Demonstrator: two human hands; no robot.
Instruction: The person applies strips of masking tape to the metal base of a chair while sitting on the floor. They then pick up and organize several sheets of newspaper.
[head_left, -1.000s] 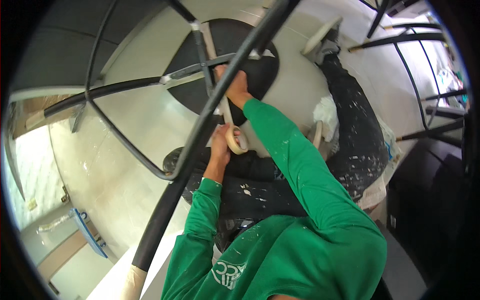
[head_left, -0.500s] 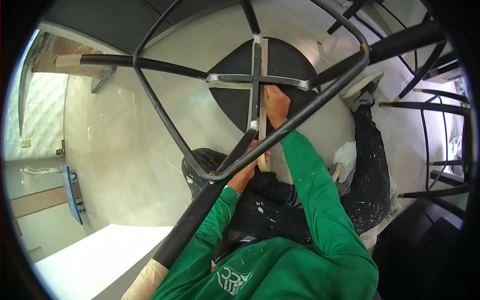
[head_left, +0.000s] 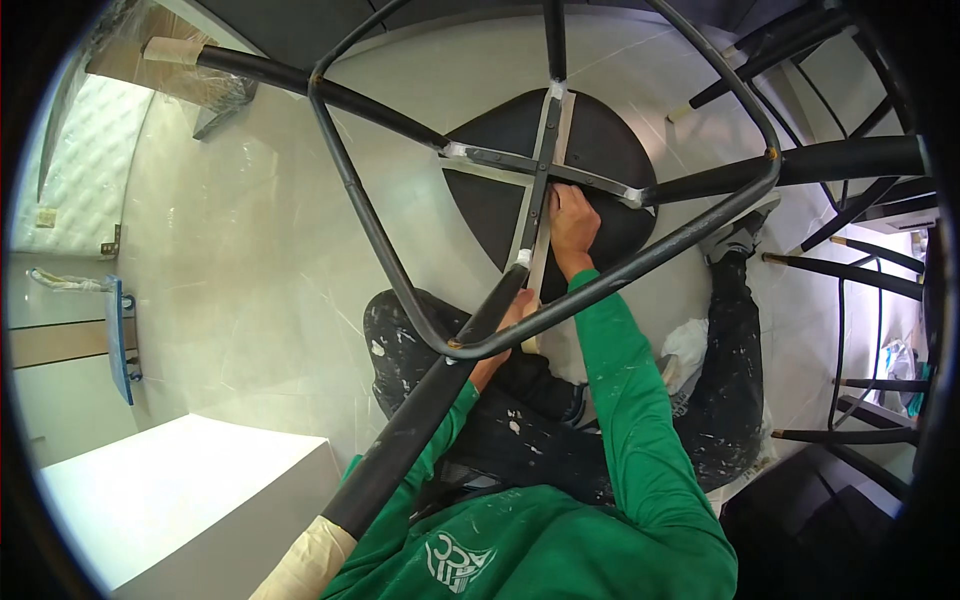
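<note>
Single head view, looking steeply down, close over lap and floor [head_left: 250, 260].

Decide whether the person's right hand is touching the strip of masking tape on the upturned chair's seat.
Touching. The head view shows the right hand pressed flat onto the masking tape strip beside the chair's crossbar, with no gap visible.
</note>
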